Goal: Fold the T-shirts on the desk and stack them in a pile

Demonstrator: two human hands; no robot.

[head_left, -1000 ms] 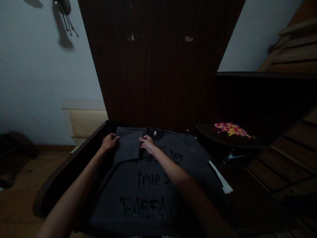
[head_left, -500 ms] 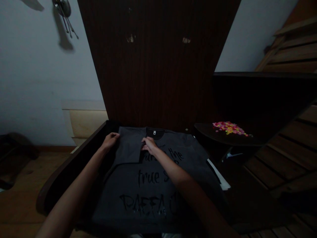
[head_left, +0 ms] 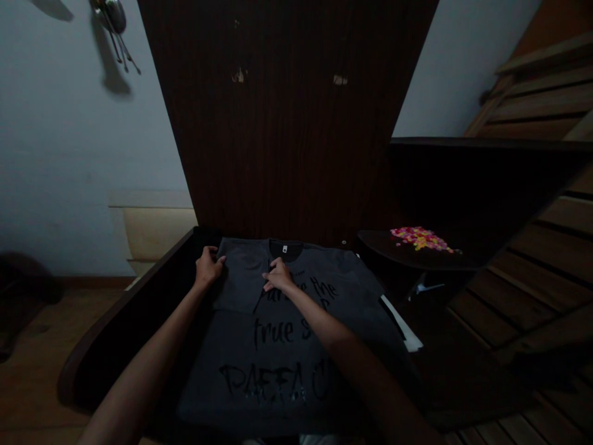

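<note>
A dark grey T-shirt (head_left: 282,312) with black lettering lies spread out, its collar and white neck label (head_left: 285,249) at the far end. On the left, a sleeve part (head_left: 238,266) is folded inward over the front. My left hand (head_left: 209,267) is at the outer fold, thumb over the cloth and fingers curved apart from it at the edge. Just below the collar, my right hand (head_left: 278,274) has its fingers bent together at the hem of the folded sleeve, palm side hidden.
A dark raised edge (head_left: 120,327) curves along the left. Behind stands a dark wooden panel (head_left: 287,123). To the right are a small shelf with pink and yellow pieces (head_left: 419,238), a white strip (head_left: 405,330) and wooden slats (head_left: 542,99).
The folded sleeve part lies flatter, with its lower edge shifted. My left thumb and fingers have spread from a pinch. My right hand stays near the sleeve hem. The view has shifted slightly.
</note>
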